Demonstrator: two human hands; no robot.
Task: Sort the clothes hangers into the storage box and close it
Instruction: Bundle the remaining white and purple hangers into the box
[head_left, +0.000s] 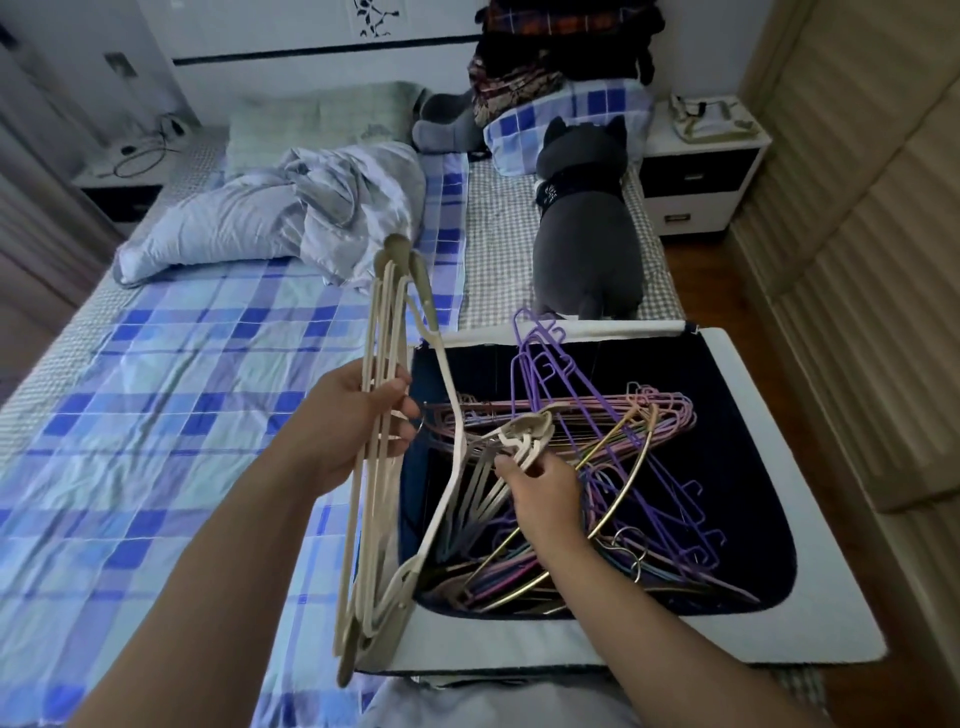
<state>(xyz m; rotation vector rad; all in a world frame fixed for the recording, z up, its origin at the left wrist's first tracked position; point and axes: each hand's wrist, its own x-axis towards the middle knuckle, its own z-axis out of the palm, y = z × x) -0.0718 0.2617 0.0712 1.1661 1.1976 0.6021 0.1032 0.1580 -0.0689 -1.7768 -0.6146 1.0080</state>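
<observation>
One open storage box (810, 587), white-rimmed fabric with a dark lining, sits at the bed's (156, 395) near right corner. Inside lies a tangle of thin wire hangers (670, 415), purple, pink and gold (too interlaced to count). The left hand (349, 423) grips a bundle of flat beige plastic hangers (378, 332), held upright just left of the box. The right hand (545, 496) pinches more beige hangers (524, 434) over the box. One grey plush cat (584, 218) lies beyond.

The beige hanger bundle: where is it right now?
In the head view, the beige hanger bundle stands nearly upright left of centre, gripped by the left hand, over the bed's edge beside the open storage box.
</observation>
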